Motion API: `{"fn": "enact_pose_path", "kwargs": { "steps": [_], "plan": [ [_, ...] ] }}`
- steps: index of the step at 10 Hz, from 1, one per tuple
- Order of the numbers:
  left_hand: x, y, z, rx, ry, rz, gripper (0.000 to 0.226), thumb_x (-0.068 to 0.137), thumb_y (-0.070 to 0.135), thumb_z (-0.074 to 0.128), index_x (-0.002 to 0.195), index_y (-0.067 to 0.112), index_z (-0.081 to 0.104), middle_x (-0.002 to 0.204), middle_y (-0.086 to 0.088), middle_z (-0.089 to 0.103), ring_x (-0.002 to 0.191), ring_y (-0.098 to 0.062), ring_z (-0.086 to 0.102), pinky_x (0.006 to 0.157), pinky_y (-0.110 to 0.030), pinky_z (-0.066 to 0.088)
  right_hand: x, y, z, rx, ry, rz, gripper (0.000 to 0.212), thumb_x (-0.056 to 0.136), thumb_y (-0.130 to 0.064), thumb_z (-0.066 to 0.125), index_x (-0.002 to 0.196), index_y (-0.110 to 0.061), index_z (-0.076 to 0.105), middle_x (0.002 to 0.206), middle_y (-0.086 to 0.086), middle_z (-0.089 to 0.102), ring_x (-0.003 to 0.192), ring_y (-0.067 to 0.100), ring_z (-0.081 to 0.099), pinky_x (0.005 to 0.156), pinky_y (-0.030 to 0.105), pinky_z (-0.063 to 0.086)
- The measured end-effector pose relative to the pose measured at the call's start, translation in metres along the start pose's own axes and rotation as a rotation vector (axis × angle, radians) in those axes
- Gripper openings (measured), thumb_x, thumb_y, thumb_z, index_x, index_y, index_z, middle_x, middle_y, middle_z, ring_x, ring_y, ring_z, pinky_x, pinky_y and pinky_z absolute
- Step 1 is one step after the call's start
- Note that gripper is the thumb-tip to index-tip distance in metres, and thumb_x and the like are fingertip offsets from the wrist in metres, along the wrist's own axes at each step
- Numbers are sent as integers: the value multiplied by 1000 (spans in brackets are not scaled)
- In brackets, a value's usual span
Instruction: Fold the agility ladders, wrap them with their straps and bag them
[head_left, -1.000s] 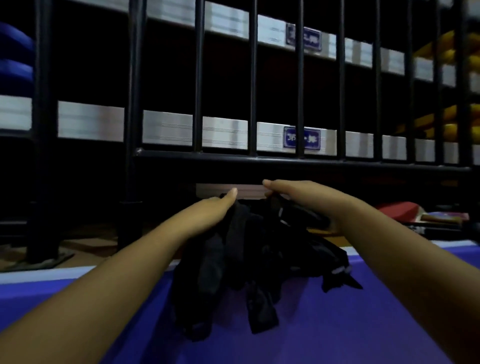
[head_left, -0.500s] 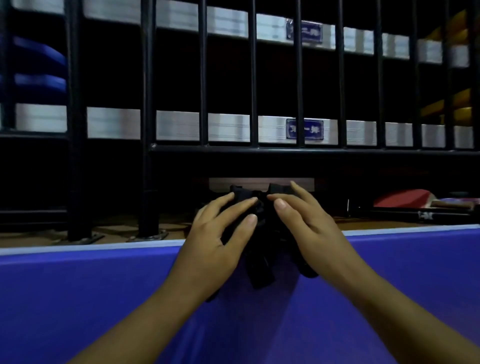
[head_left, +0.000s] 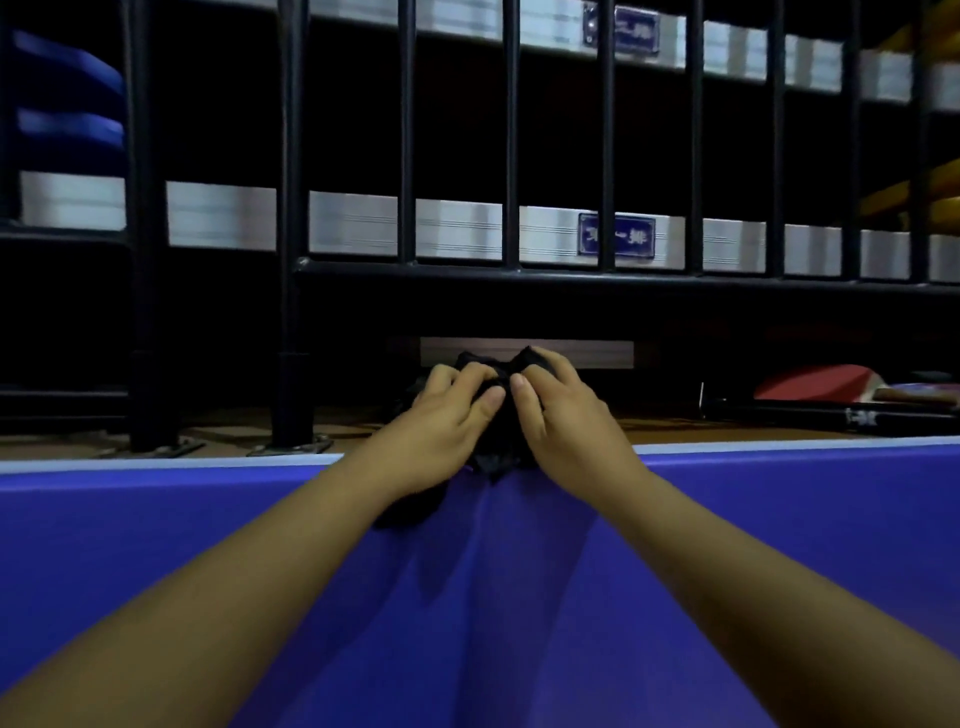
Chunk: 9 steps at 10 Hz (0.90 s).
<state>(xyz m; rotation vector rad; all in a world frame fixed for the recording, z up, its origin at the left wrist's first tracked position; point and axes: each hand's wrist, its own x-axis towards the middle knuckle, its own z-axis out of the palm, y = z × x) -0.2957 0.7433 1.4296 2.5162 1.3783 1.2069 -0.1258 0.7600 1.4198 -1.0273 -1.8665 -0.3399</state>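
Two bare forearms reach forward across a blue tabletop (head_left: 156, 545) and meet at its far edge, which is trimmed with a white line. There the left hand (head_left: 447, 415) and the right hand (head_left: 566, 410) sit side by side, thumbs almost touching, each with its fingers curled down over a black fabric bundle (head_left: 500, 452) and gripping it. The bundle is crumpled between the two palms at the table's far edge. A dark fold pokes out above the knuckles and another hangs below the left wrist onto the blue surface. Whether the fabric is a bag or straps cannot be told in the dim light. Just beyond the hands lies a brown wooden board (head_left: 524, 353) on the floor. To the right, past the table edge, a red table tennis paddle (head_left: 815, 382) rests beside a long black item with white print (head_left: 831, 415). Behind these stands a black metal railing (head_left: 571, 275) with upright bars and bolted feet. Through the bars show silver tiered steps, one bearing a blue sign plate (head_left: 616, 236), with blue seats (head_left: 67, 104) at far left and yellow seats (head_left: 935, 197) at far right.
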Motion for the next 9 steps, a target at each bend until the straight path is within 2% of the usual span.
{"fn": "enact_pose_path", "kwargs": {
  "steps": [1,2,3,4,5,6,7,8,9],
  "plan": [
    [22,-7,-12,126,-150,-78,42,106,42,35,143,22,37,125,-7,40,108,-21,53,98,-26,36,25,10,12,-62,-175,-25,34,109,-37,31,121,-14,54,157,7,33,129,39,49,95,40,38],
    [37,-17,-16,199,-220,-121,44,106,44,36,144,23,34,133,-10,40,109,-24,53,98,-29,38,43,17,22,-26,-279,-20,34,109,-34,33,123,-11,52,160,10,30,133,37,47,104,44,40],
    [54,-30,-20,283,-302,-169,48,104,46,38,146,23,31,139,-13,41,122,-30,52,107,-38,39,59,24,35,-35,-362,2,34,110,-32,34,126,-8,50,158,13,30,129,37,49,103,47,41],
    [69,-42,-25,345,-345,-161,55,100,53,46,145,25,31,141,-13,47,123,-29,53,108,-46,40,71,27,42,-46,-410,54,36,111,-32,31,129,-6,48,153,13,33,129,34,47,97,38,38],
    [75,-47,-28,336,-324,-126,55,97,54,52,142,30,34,137,-10,51,117,-26,55,106,-48,43,75,30,41,-26,-445,92,39,111,-33,31,131,-5,49,146,14,40,127,31,47,87,29,31],
    [72,-50,-27,305,-287,-96,51,98,50,53,142,30,37,136,-6,53,118,-23,55,105,-45,44,74,32,40,20,-446,129,34,110,-35,35,120,-8,52,137,14,46,121,30,50,87,29,34],
    [62,-43,-31,289,-269,-102,44,100,45,53,140,29,43,127,-1,59,113,-18,58,100,-35,44,68,29,28,60,-411,161,32,107,-35,45,126,-9,52,134,15,55,120,29,55,87,29,38],
    [45,-27,-55,277,-197,-101,43,99,45,55,138,29,47,128,3,59,118,-16,56,105,-33,42,55,25,-4,72,-399,182,44,103,-37,54,140,-15,47,133,8,60,117,21,57,86,23,38],
    [22,1,-77,202,-156,-110,32,98,42,58,127,27,54,113,6,64,107,-12,61,94,-27,45,40,17,-46,70,-357,203,49,101,-45,54,138,-12,50,134,8,60,115,20,57,88,24,38]
  ]
}}
